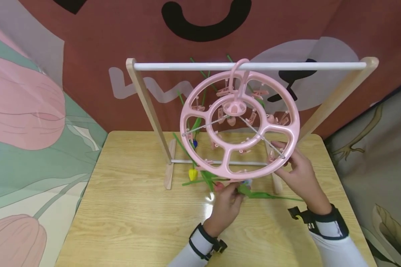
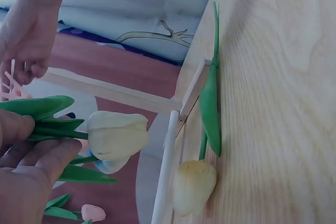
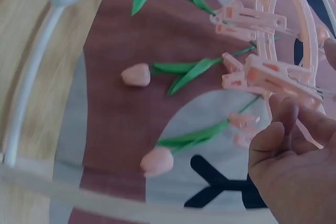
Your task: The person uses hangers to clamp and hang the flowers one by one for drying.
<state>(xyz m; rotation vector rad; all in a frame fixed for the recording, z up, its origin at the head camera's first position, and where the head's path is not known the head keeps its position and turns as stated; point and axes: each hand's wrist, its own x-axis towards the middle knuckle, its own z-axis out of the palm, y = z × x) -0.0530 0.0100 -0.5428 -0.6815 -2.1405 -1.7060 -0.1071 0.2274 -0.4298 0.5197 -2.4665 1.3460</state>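
My left hand (image 1: 224, 207) pinches a white tulip (image 2: 118, 136) by its green stem and leaves, below the front of the round pink clip hanger (image 1: 227, 174). Behind that bloom, a blue-and-white tulip (image 2: 111, 165) partly shows in the left wrist view. My right hand (image 1: 299, 172) is at the hanger's right rim, fingers curled around a pink clip (image 3: 283, 80); part of its grip is hidden. Pink tulips (image 3: 157, 161) hang bloom-down from other clips, and a yellow tulip (image 1: 193, 174) hangs at the front left.
The hanger hooks over the white bar (image 1: 173, 66) of a wooden stand (image 1: 150, 111) on the table (image 1: 130, 222). A pale tulip (image 2: 194, 187) lies on the tabletop beside the stand's lower rod (image 2: 165, 171). A patterned cloth (image 1: 97, 44) is close behind.
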